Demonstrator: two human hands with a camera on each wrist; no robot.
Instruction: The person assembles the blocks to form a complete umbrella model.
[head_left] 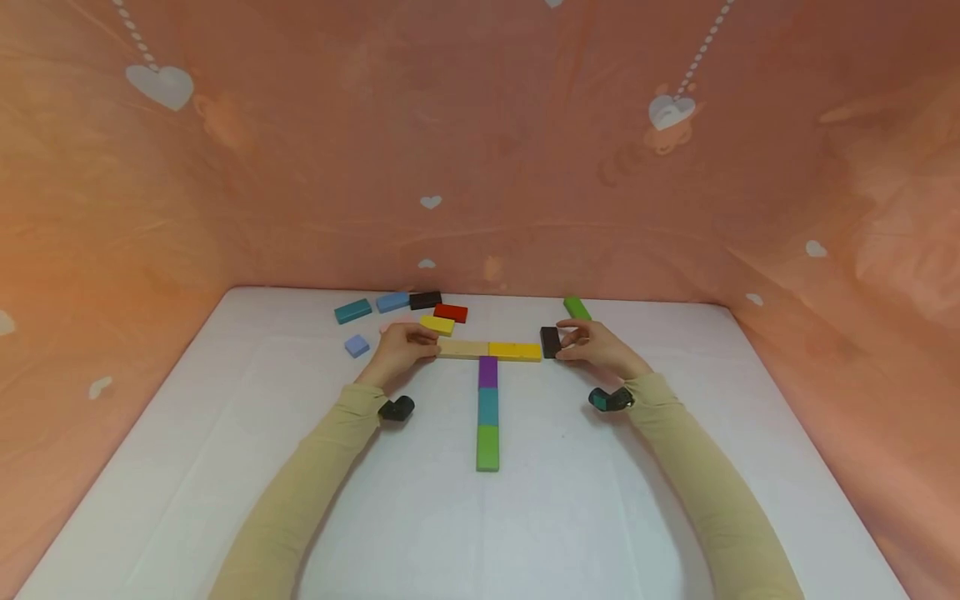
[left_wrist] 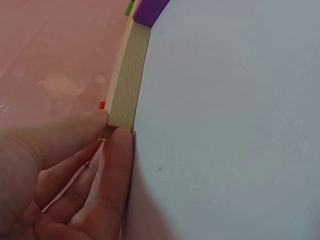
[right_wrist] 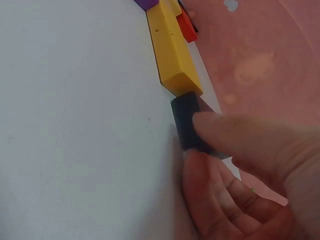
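**Pale wooden block (head_left: 462, 349) in the left hand (head_left: 396, 353), dark block (head_left: 550, 342) in the right hand (head_left: 602, 347)**

From the head, the wooden block and a long yellow block (head_left: 514, 352) lie end to end on a white tabletop (head_left: 390, 517). A column runs from their joint towards the person: purple block (head_left: 488, 372), teal block (head_left: 488, 407), green block (head_left: 487, 448). The dark block is just beyond the yellow one's right end, between the right hand's curled fingers. Behind the row, at left, lie a small yellow block (head_left: 437, 326), a red block (head_left: 451, 313), a black block (head_left: 425, 300), a blue block (head_left: 393, 302) and a second teal block (head_left: 353, 312); a light blue piece (head_left: 357, 346) sits near the left hand, and another green block (head_left: 577, 308) behind the right.

From the left wrist, thumb and finger close narrowly on the wooden block's outer end — the purple block stands at its far end.

From the right wrist, the thumb presses the dark block's side and a fingertip meets its near end — a narrow pinch. Its other end is right by the long yellow block; whether they touch, I cannot tell.
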